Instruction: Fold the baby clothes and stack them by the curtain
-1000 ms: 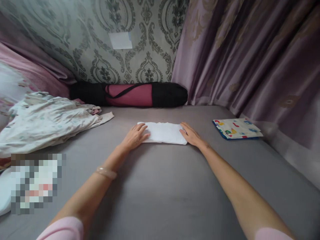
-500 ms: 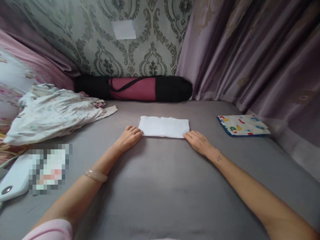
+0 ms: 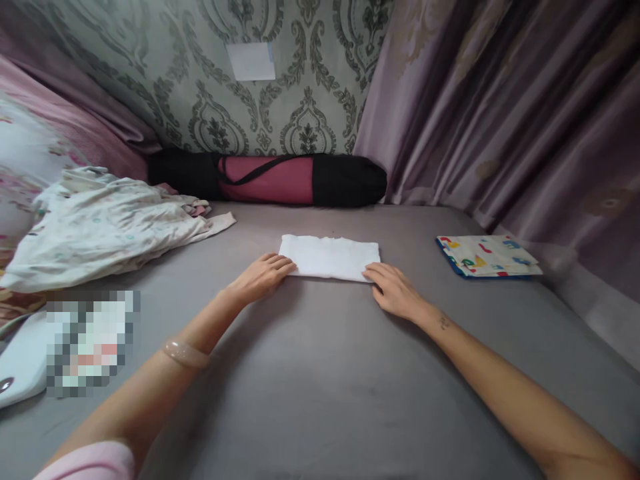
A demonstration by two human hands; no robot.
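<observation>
Since the hands (image 3: pixel 267 275) (image 3: pixel 396 290) obscure the white cloth (image 3: pixel 330 257) nearby, their grip (if any) is unclear.

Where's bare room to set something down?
Bare grey sheet shows nearer than the white cloth, and between it and the patterned cloth. Crowded: left side, by rumpled fabric; white cloth's near corners, by left hand and right hand.
</observation>
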